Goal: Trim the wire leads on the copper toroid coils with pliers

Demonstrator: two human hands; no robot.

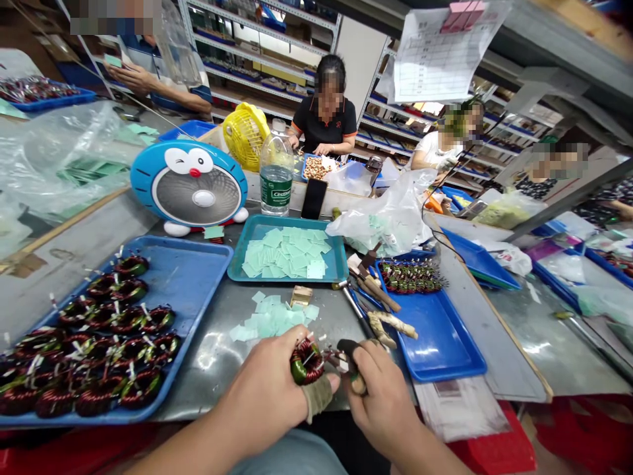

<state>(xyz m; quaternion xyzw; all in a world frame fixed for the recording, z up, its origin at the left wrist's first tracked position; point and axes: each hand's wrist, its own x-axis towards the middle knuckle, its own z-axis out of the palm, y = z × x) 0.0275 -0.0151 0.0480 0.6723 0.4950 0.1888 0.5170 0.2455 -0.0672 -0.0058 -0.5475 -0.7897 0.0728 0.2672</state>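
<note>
My left hand (262, 396) grips a green toroid coil (306, 364) wound with copper wire, and a beige wrap covers one finger (316, 398). My right hand (380, 402) is shut on a small dark-handled tool (349, 349), whose exact kind is partly hidden by my fingers. Its tip meets the coil's wire leads (330, 359) between my hands. Just beyond them lie loose pale green paper squares (270, 318) on the metal bench (217, 376). Pliers (357, 305) and cloth-wrapped tools (388, 323) rest near my right hand.
A blue tray (198, 256) of finished-looking coils sits left, and a teal tray (287, 231) holds paper squares. Another blue tray (445, 343) holds coils. Behind stand a blue fan (190, 188), a water bottle (275, 173), a phone (314, 198), a plastic bag (383, 221) and co-workers (326, 112).
</note>
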